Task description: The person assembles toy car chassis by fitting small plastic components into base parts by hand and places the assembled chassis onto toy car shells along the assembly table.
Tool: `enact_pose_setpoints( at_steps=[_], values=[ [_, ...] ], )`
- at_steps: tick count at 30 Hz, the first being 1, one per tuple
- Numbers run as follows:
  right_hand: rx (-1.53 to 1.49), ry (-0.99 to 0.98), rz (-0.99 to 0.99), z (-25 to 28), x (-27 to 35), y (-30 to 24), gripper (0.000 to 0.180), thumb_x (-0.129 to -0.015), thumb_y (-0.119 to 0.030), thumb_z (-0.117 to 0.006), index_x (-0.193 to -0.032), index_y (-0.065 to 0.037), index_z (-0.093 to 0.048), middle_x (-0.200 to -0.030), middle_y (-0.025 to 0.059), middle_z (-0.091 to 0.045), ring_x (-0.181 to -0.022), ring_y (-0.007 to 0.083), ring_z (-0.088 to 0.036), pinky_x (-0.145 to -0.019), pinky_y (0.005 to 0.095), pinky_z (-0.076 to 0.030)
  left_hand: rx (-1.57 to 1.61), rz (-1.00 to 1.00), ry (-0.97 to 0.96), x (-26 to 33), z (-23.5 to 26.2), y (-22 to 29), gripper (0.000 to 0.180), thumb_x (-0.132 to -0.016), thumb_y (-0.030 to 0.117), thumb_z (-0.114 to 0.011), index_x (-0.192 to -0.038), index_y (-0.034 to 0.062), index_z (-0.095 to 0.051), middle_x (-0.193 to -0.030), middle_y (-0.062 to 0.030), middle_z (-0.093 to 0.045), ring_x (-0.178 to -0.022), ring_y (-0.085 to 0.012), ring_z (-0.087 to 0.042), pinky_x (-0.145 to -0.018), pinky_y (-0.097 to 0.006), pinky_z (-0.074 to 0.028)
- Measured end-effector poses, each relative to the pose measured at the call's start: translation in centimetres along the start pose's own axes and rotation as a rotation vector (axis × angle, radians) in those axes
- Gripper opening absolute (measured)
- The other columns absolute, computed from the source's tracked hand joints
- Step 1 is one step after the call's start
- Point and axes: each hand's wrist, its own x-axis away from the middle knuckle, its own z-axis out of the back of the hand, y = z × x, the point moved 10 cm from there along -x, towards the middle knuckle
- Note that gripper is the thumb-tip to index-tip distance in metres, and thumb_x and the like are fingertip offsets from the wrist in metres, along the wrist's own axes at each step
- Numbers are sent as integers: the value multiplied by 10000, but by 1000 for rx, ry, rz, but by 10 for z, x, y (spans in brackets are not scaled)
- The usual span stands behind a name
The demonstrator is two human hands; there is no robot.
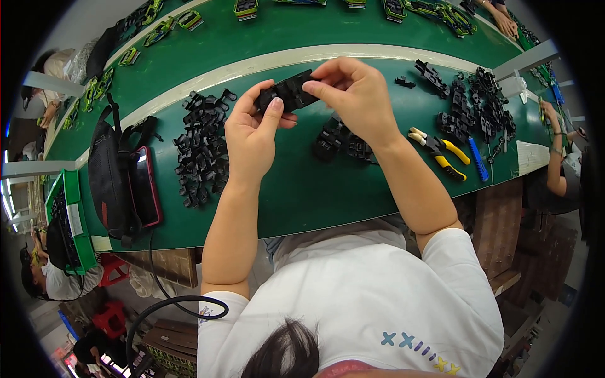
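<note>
Over the green table, both hands hold one black plastic part (pixel 291 92), boxy with raised edges and recesses. My left hand (pixel 255 129) grips its left end, thumb on top and fingers beneath. At its right end, the thumb and fingers of my right hand (pixel 353 94) are pinched together; whether a smaller piece sits between them is hidden. Below my right hand, several similar black plastic parts (pixel 340 140) lie on the table. A pile of small black clips (pixel 201 148) spreads to the left of my left forearm.
Yellow-handled pliers (pixel 444 153) and a blue-handled tool (pixel 478 160) lie right, below a heap of black parts (pixel 479 104). At left are a black bag (pixel 108 170), a phone (pixel 146 189) and a green crate (pixel 77 220). Green-and-black assemblies (pixel 246 9) line the far belt. Other people sit at both sides.
</note>
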Motion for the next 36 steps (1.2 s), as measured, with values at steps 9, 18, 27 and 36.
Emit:
enact_pose_setpoints(
  at_steps=[9, 18, 27, 36],
  values=[
    [-72, -29, -45, 4, -9, 18, 482, -696, -249, -779, -1032, 46, -599, -845, 82, -624, -795, 127, -578, -684, 255, -466, 34, 33, -2, 3, 0, 2, 305, -886, 48, -554, -1157, -82, -502, -872, -134, -613, -673, -166, -636, -617, -249, -529],
    [-59, -68, -156, 3, -6, 25, 404, -692, -222, -784, -954, 45, -632, -716, 55, -618, -624, 99, -573, -547, 226, -446, 1, -2, -19, 7, -4, 8, 304, -874, 39, -572, -1148, -77, -514, -837, -124, -616, -651, -156, -628, -612, -244, -519],
    [-165, -130, -210, 0, -5, 31, 368, -689, -191, -780, -921, 51, -628, -751, 72, -628, -598, 104, -564, -550, 218, -461, 68, 61, -7, 3, 1, 0, 275, -867, 38, -580, -1114, -74, -538, -817, -117, -611, -617, -161, -624, -549, -242, -523],
    [1, -89, -228, 1, -2, 21, 351, -699, -186, -762, -916, 47, -613, -732, 77, -624, -588, 103, -566, -544, 223, -472, -2, -22, -12, 6, -2, 8, 248, -858, 32, -587, -1078, -77, -555, -795, -119, -606, -612, -162, -627, -537, -237, -524]
  ],
)
